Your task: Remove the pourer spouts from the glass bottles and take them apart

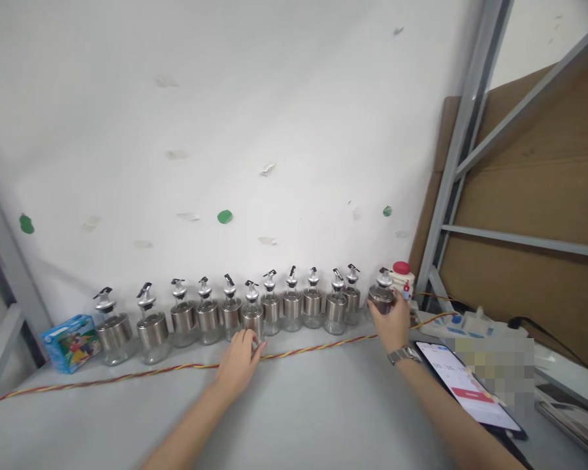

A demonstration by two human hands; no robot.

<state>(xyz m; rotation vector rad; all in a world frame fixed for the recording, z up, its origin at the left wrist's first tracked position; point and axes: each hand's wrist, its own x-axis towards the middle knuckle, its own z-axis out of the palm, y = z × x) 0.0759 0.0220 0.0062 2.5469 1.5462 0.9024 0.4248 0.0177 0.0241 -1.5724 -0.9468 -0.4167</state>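
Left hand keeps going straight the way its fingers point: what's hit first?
Probably the steel-sleeved glass pourer bottle directly ahead of the left hand. The fingers overlap its lower part in this view, so they may already touch; depth is unclear.

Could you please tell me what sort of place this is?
Probably a workshop or storeroom: a row of matching glass oil dispensers stands on a grey tabletop, metal framing rises at both sides, and a twisted red-and-yellow cable crosses in front.
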